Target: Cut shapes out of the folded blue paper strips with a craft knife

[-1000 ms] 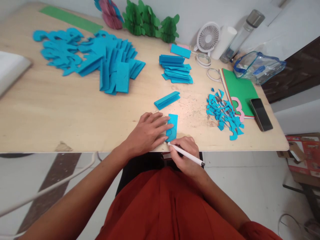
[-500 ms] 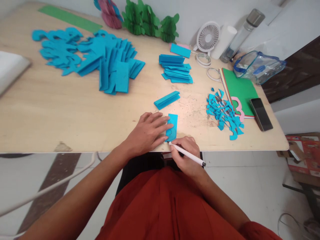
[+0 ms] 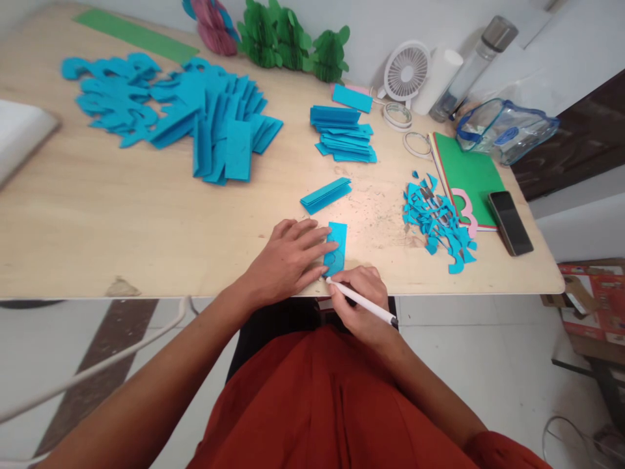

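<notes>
A small blue paper strip with a curved pencil-like line on it lies near the table's front edge. My left hand rests flat, fingers spread, with its fingertips on the strip's left side. In my right hand is a white pen with a dark end, its tip at the strip's bottom edge. Just beyond lies a folded blue paper piece. Farther back sits a stack of folded blue paper.
Blue paper cut-outs and folded pieces cover the back left. On the right are blue scraps, a pink paper shape, green paper, a phone, tape rolls, a fan and a bottle.
My right hand and the pen have shifted slightly left along the strip's bottom edge. My left hand stays in place on the paper.
</notes>
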### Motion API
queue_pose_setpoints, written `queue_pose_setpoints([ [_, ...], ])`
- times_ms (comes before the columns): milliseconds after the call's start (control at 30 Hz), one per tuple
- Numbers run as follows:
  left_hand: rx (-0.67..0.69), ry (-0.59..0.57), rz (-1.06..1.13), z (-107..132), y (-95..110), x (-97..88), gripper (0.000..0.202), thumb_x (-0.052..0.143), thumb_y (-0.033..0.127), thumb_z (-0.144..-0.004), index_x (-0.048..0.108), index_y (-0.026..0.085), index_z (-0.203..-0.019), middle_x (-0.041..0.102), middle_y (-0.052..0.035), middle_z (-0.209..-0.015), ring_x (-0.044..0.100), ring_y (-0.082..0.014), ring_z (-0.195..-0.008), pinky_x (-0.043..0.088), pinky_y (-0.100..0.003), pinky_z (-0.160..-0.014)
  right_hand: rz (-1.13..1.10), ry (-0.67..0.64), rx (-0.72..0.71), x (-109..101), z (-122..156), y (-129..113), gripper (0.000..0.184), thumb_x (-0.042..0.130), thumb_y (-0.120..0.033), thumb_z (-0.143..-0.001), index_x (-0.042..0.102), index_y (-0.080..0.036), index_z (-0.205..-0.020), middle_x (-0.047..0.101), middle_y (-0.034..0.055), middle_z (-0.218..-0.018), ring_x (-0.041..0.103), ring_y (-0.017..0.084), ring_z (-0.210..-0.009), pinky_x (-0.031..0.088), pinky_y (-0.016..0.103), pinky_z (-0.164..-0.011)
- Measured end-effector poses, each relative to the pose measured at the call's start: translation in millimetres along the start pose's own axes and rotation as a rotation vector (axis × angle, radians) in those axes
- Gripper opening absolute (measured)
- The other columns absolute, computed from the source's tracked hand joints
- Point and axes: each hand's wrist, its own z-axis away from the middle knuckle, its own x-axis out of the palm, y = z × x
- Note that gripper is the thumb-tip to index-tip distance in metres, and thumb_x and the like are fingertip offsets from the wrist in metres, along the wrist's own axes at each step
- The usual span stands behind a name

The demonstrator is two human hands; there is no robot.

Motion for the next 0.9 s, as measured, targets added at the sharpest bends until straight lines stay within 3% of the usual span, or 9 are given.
queue_pose_setpoints([
  [900,0.019,-0.012,-0.005,0.3,-1.4,0.5,0.039,0.042,0.037,-0.096,0.063,0.024,-0.127,0.058,-0.0106,-0.14,0.046,-0.0356,-0.131,0.032,-0.057,-0.106,0.022,0.037,0.024,-7.9,2.4,4.5,0.012,0.056,-0.017,-0.088,0.061,-0.023,-0.08,0.07,0.0013,-0.073,0.063,0.017,-0.069,0.046,0.034,-0.073],
])
